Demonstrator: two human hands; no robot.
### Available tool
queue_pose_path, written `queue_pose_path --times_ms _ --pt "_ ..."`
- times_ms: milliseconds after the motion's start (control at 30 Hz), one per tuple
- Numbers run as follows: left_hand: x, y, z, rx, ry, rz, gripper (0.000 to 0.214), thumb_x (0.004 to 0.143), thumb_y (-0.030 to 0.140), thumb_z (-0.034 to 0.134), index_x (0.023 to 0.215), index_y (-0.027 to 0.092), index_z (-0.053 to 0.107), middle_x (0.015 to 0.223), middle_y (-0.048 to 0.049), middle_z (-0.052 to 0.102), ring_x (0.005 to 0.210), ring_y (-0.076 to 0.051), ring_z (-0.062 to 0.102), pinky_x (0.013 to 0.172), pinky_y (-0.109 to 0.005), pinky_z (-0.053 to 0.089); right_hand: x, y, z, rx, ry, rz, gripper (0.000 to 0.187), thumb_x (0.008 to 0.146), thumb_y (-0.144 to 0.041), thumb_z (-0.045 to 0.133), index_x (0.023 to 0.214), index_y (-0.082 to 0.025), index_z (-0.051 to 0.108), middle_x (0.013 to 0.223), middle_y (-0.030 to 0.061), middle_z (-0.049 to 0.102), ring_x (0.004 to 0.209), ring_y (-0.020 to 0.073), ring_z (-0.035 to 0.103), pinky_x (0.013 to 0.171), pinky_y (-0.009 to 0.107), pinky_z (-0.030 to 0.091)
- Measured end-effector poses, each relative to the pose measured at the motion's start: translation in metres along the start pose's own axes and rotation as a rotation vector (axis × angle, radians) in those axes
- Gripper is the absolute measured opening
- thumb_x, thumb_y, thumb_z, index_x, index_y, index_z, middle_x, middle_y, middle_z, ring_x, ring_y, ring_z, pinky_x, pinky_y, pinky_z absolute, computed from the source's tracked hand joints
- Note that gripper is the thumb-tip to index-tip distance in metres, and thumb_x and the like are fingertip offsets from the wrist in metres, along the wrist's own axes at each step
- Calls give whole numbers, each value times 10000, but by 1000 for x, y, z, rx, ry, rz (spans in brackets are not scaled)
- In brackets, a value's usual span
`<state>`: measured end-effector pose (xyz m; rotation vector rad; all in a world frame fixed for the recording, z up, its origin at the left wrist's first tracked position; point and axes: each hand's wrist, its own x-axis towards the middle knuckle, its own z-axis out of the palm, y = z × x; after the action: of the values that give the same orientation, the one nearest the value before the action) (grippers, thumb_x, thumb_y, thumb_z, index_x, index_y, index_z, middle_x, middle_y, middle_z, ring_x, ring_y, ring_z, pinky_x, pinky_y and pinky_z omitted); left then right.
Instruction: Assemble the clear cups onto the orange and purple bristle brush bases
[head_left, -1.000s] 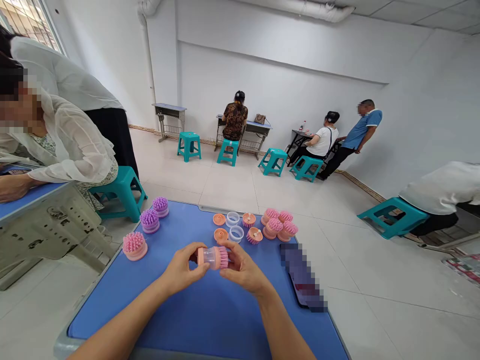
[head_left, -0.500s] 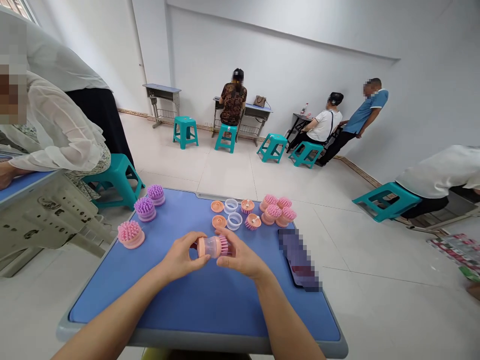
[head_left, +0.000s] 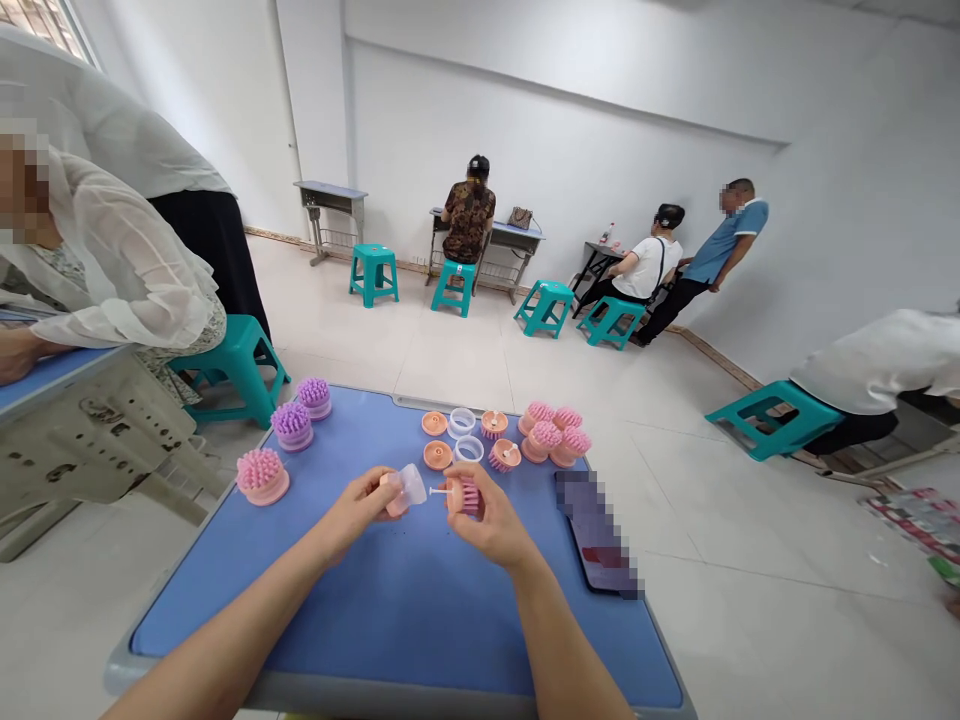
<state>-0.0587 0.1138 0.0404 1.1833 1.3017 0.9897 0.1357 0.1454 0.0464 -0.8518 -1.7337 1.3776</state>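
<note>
My left hand (head_left: 367, 505) is closed around a peach cap with a clear plastic cup (head_left: 411, 486) on it, tilted toward the right. A pink bristled brush head (head_left: 468, 495) is gripped in my right hand (head_left: 487, 515), its thin white stem (head_left: 439, 491) pointing left at the cup. A small gap separates the two parts. Beyond my hands lie peach discs (head_left: 437, 455), clear rings (head_left: 469, 450) and two upturned brush heads (head_left: 505, 455). Several pink bristle brushes (head_left: 544, 438) are grouped at the right.
A pink brush (head_left: 262, 475) and two purple brushes (head_left: 292, 426) stand at the left of the blue desk (head_left: 390, 610). A phone (head_left: 598, 535) lies by the right edge. People sit and stand around, with green stools (head_left: 373, 274) on the floor.
The joined brush has come apart. The cup and cap stay in my left hand, while the bristled head with its white stem has moved right in my right hand.
</note>
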Motion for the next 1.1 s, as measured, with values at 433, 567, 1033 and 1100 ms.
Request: queue_pose_path --times_ms 433,567,1033,1100 --pt "-4 -2 2 -338 -50 25 394 730 485 608 989 194 546 929 -15 613 961 -188 570 890 -330 453 -3 -1 12 72 -280 43 493 604 -81 605 1055 -278 598 1280 53 407 837 177 597 774 362 485" --pt "-4 -5 1 -354 -95 -12 372 736 464 615 979 186 565 897 -11 599 921 -185 566 863 -328 456 -1 -2 6 37 -272 -2 497 574 -67 617 1035 -253 618 1144 46 499 870 188 570 813 361 468" --pt "0 -11 2 -465 -350 -242 200 701 369 573 678 176 524 680 18 564 587 -112 508 506 -197 398 -2 3 -11 336 -629 157 450 541 -254 714 966 -137 625 798 34 592 680 185 612 598 279 450" --pt "-1 -14 6 -432 -354 -268 286 701 450 588 681 168 550 613 30 538 527 -98 469 475 -188 370 -1 5 -11 350 -633 166 462 546 -272 720 975 -134 619 766 28 600 674 180 611 586 266 445"
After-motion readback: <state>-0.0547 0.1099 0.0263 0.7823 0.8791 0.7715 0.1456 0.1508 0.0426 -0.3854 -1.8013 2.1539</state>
